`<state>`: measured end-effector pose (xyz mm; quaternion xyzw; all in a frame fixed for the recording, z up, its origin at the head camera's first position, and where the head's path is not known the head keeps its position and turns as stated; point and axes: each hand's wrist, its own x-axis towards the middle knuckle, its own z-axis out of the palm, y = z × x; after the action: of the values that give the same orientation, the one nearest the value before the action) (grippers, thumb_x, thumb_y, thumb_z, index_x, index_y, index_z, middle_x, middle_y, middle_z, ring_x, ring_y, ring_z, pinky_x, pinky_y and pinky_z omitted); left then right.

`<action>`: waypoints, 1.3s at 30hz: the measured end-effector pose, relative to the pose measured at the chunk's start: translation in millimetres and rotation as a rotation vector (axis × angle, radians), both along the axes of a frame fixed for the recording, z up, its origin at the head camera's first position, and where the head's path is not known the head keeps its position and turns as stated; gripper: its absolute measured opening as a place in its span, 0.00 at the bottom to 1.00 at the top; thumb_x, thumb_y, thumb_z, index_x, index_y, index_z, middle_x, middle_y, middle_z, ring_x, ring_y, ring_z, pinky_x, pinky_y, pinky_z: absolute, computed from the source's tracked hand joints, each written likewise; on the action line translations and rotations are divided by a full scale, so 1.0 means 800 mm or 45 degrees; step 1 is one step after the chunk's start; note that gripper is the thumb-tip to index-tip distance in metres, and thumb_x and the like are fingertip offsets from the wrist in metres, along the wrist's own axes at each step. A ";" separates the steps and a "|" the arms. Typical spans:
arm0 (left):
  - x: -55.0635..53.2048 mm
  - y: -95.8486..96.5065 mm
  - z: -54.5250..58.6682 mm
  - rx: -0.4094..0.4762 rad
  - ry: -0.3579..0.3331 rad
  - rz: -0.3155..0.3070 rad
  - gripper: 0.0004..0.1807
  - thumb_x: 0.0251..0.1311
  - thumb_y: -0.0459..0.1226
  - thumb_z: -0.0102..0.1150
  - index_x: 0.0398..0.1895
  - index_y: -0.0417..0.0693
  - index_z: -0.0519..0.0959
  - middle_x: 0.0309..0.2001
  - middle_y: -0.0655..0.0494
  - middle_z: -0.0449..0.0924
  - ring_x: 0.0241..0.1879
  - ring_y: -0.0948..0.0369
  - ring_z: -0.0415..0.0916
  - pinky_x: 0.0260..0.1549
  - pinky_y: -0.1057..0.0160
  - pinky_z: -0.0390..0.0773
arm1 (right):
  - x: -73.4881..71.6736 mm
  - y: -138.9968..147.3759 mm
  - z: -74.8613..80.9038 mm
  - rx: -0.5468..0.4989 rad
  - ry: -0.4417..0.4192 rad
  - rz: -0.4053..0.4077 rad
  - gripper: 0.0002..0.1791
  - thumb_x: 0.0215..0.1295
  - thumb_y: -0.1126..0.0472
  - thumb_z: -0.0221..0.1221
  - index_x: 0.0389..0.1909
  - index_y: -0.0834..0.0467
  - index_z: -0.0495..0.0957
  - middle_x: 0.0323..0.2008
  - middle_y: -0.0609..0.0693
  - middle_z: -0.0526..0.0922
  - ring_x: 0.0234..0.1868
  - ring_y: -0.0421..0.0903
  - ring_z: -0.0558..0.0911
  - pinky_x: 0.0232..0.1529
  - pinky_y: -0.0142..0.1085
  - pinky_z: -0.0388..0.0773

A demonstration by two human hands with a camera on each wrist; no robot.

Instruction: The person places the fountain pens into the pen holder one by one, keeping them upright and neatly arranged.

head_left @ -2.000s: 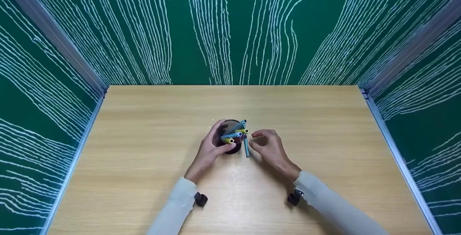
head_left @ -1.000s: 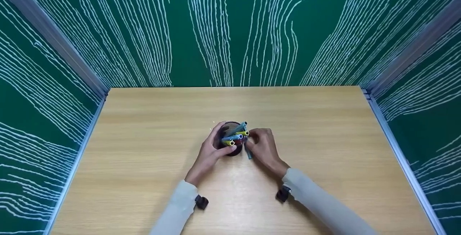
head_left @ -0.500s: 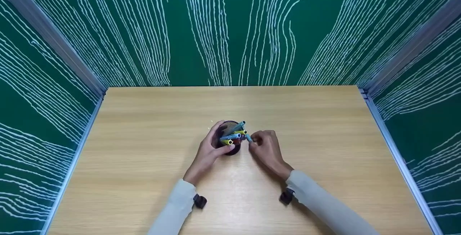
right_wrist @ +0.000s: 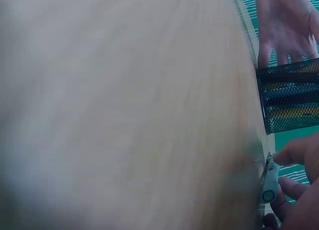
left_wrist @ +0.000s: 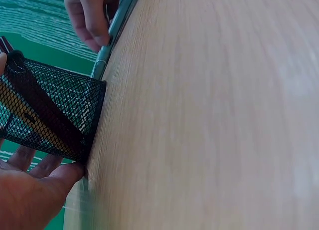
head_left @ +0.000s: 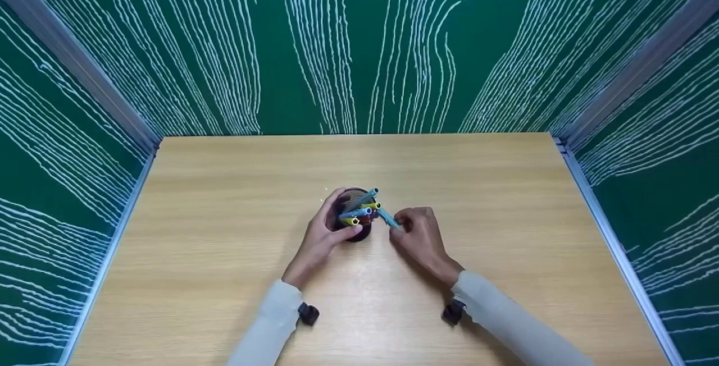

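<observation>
A black mesh pen holder stands upright on the table, with several blue and yellow pens leaning out of its top. My left hand grips it from the left, the thumb on the near side and the fingers round the far side. Just right of the holder, a teal pen lies low along the tabletop, slanting toward my right hand. The thumb and fingers of that hand pinch the pen at its near end. In the left wrist view, the pen's other end comes close to the holder's base.
The wooden table meets green walls with white wavy lines at its back and sides. Metal rails run along its side edges. A small black camera sits on each wrist.
My right hand has moved in to the teal pen beside the holder and taken hold of it. The pen's near end has swung to the right. My left hand keeps its grip.
</observation>
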<state>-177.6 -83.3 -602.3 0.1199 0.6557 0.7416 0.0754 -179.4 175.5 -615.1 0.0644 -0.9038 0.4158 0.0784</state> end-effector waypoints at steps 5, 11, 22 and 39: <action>0.000 -0.001 0.000 -0.030 -0.015 0.005 0.52 0.63 0.37 0.81 0.88 0.55 0.62 0.80 0.50 0.71 0.79 0.52 0.68 0.82 0.51 0.62 | -0.012 -0.011 0.000 0.075 0.014 0.015 0.08 0.59 0.66 0.75 0.40 0.60 0.91 0.34 0.50 0.88 0.47 0.54 0.77 0.53 0.48 0.71; 0.000 0.001 0.001 -0.034 -0.014 0.012 0.52 0.63 0.37 0.81 0.88 0.54 0.61 0.80 0.51 0.71 0.79 0.52 0.68 0.82 0.51 0.62 | -0.018 -0.020 0.004 0.163 0.018 0.014 0.07 0.60 0.66 0.75 0.39 0.61 0.91 0.34 0.51 0.88 0.49 0.55 0.78 0.53 0.51 0.73; -0.001 0.002 0.001 0.029 0.019 -0.004 0.51 0.64 0.32 0.79 0.87 0.49 0.62 0.81 0.45 0.68 0.82 0.49 0.63 0.84 0.49 0.56 | -0.008 -0.007 0.014 0.184 0.049 0.025 0.05 0.58 0.70 0.73 0.34 0.59 0.91 0.30 0.49 0.86 0.44 0.56 0.78 0.50 0.49 0.74; -0.001 0.000 0.000 -0.046 0.026 0.007 0.51 0.63 0.36 0.80 0.87 0.54 0.62 0.79 0.51 0.71 0.79 0.52 0.68 0.82 0.50 0.61 | 0.021 0.044 0.066 -0.039 -0.054 -0.049 0.06 0.67 0.67 0.73 0.44 0.61 0.91 0.41 0.53 0.89 0.58 0.56 0.76 0.59 0.50 0.74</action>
<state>-178.1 -83.1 -602.2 0.1244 0.6701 0.7285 0.0688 -162.8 211.0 -562.6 0.0370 -0.8998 0.4293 0.0682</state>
